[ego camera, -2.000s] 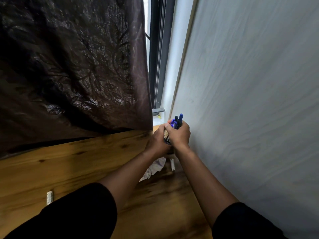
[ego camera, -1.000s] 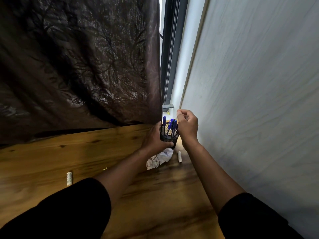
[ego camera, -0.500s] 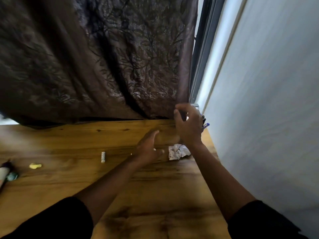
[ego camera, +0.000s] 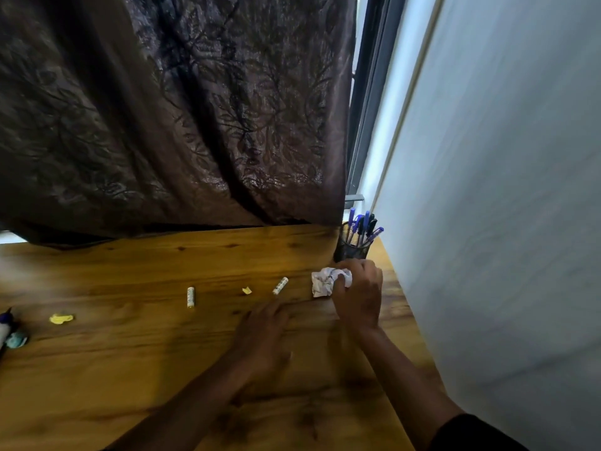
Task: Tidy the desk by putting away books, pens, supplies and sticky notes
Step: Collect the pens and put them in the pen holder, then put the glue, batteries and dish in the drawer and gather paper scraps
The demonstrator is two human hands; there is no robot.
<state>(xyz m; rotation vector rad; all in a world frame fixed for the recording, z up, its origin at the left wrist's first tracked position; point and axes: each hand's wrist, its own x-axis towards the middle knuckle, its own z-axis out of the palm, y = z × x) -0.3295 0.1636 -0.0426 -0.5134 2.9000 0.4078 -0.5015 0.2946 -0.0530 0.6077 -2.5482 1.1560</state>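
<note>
Head view: on the worktop (ego camera: 130, 369) lie a yellow scrap (ego camera: 60, 318), a white tube (ego camera: 191, 297), a smaller scrap (ego camera: 247, 290) and a second tube (ego camera: 280, 285). The left hand (ego camera: 265, 333), blurred, rests flat, fingers relaxed. The right hand (ego camera: 359, 296) grips crumpled paper (ego camera: 323, 282) below the pen cup (ego camera: 354, 244).

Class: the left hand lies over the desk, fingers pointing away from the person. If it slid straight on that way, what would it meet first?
Probably the white cylinder just beyond the left hand, though depth is uncertain.

Dark leaf-patterned curtain (ego camera: 182, 118) hanging behind, pale wall (ego camera: 507, 190) at right, window frame (ego camera: 364, 118) between
</note>
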